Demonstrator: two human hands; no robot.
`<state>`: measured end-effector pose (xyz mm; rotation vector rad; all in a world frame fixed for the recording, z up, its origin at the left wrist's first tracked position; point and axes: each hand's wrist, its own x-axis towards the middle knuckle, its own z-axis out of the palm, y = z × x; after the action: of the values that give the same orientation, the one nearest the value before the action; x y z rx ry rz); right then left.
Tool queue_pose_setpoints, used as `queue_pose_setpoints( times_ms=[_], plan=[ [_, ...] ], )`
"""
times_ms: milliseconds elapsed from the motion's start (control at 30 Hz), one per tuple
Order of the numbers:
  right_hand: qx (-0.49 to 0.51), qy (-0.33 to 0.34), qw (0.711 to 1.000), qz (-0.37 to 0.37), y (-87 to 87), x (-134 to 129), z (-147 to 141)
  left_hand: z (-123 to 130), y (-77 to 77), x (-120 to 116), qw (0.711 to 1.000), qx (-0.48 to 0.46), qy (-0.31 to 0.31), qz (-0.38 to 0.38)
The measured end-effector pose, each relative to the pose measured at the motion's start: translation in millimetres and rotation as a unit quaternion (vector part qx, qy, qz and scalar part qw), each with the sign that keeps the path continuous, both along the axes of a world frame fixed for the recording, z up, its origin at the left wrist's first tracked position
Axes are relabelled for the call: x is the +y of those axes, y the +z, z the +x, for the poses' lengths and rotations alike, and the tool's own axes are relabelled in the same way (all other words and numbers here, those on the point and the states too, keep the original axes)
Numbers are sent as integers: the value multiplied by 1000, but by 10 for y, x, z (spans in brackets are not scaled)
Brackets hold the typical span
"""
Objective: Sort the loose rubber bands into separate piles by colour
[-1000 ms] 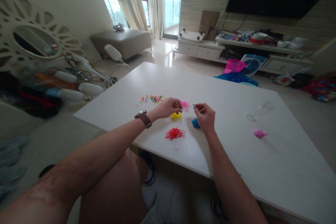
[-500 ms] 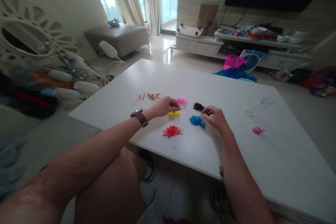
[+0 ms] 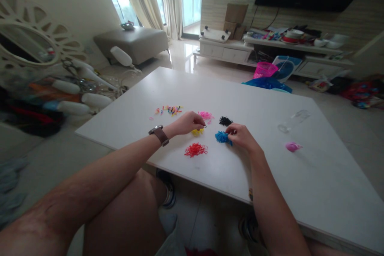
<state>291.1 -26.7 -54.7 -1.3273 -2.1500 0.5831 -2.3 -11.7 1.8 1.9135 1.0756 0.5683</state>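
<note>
My left hand (image 3: 193, 122) pinches a small black rubber band (image 3: 205, 126) at its fingertips, above the yellow rubber bands (image 3: 198, 132). Those are partly hidden beneath the hand. My right hand (image 3: 239, 134) is at the right side of the blue rubber bands (image 3: 222, 137), fingertips together; what they pinch, if anything, is too small to tell. Just beyond it lie black rubber bands (image 3: 225, 121). Pink rubber bands (image 3: 206, 116) sit behind my left hand, and red rubber bands (image 3: 195, 150) lie nearer the table's front edge. A mixed-colour scatter of bands (image 3: 172, 110) is farther left.
The white table (image 3: 264, 176) has a clear container (image 3: 295, 121) and a pink object (image 3: 293, 147) at its right. White lamp shades (image 3: 73, 107) stand close to its left side. Beyond the far edge are a pink basket (image 3: 265, 70) and a TV cabinet (image 3: 228, 52).
My right hand has shifted left and slightly down, from beside the black bands to the blue pile. The left hand keeps its pinch in nearly the same place. The view has turned slightly.
</note>
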Motion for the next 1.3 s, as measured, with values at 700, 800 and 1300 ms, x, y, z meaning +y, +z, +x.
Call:
queue_pose_setpoints(
  times_ms=[700, 800, 1300],
  plan=[
    [93, 26, 986, 133, 61, -142, -557, 23, -32, -15, 1000, -18, -7, -15],
    [98, 44, 986, 125, 50, -173, -638, 46, -24, -23, 1000, -15, -17, -19],
    [129, 32, 984, 122, 53, -146, -600, 105, -67, -18, 999, -3, -46, -23]
  ],
)
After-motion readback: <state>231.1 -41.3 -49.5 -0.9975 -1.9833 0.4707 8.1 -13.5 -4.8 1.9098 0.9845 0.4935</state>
